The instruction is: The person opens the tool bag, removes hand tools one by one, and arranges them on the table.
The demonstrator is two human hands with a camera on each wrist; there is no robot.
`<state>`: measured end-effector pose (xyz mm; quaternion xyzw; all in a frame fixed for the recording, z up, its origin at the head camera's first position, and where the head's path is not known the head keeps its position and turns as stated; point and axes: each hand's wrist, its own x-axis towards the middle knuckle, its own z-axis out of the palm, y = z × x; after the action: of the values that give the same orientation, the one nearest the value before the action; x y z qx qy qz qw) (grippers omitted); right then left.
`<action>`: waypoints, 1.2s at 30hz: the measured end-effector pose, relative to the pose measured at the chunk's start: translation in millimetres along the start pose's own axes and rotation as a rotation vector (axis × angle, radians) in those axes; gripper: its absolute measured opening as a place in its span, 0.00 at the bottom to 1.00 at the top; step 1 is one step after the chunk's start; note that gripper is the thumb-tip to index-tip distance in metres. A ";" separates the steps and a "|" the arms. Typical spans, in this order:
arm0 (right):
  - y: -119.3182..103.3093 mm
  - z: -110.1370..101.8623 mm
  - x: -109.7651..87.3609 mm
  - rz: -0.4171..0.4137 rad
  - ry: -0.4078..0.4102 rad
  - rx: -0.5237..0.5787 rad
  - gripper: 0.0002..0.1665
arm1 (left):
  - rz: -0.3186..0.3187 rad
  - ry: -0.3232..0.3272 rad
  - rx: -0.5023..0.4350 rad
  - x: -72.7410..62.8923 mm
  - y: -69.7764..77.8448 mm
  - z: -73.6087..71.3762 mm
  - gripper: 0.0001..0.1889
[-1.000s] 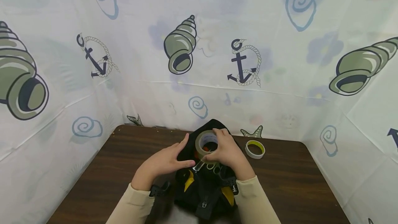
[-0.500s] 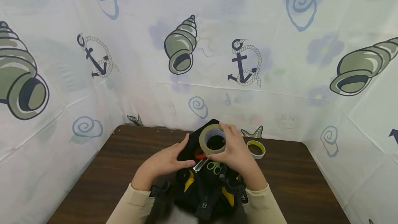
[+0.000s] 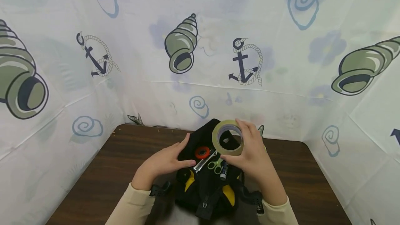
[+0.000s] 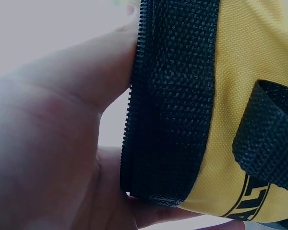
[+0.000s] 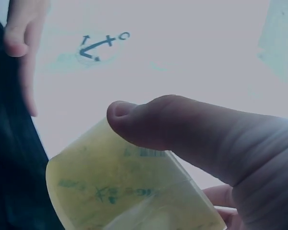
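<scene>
My right hand (image 3: 251,148) grips a wide roll of clear yellowish packing tape (image 3: 215,136), thumb below and fingers at its top, over the right side of a black-and-yellow zip bag (image 3: 228,195). Its thumb presses the face of the tape in the right wrist view. My left hand (image 3: 160,162) holds the bag's left rim, thumb on the inside and fingers outside, along the zipper edge in the left wrist view. In the bag's open mouth show a red tape roll (image 3: 207,152), a utility knife (image 3: 203,162), green-handled scissors (image 3: 217,170) and a dark tube with a silvery end (image 3: 223,173).
The bag stands on a dark brown wooden table (image 3: 297,183). Right behind my right hand, the white and yellow tape roll is almost fully hidden. A white cloth (image 3: 215,61) printed with shells and anchors surrounds the table at the back and sides.
My right hand has lifted the packing tape up and to the right, out of the bag's mouth, uncovering the red roll, knife, scissors and tube. The left hand has stayed on the rim.
</scene>
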<state>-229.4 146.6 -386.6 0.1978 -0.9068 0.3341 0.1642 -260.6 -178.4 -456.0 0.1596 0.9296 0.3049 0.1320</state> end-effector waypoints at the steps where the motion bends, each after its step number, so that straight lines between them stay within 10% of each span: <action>1: 0.2 -3.9 -1.9 -0.008 0.016 -0.003 0.72 | 0.002 -0.001 0.001 -0.1 0.3 -0.3 0.58; 23: 54.8 -70.9 -34.4 0.135 0.301 -0.033 0.75 | -0.012 0.003 0.005 -2.2 0.9 1.8 0.58; 36: 113.0 -69.3 -23.4 0.286 0.342 0.021 0.72 | -0.015 0.001 0.014 -1.3 3.0 2.6 0.58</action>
<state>-250.6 277.9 -407.6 0.0093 -0.8810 0.3923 0.2644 -257.9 -175.3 -456.0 0.1534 0.9329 0.2976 0.1326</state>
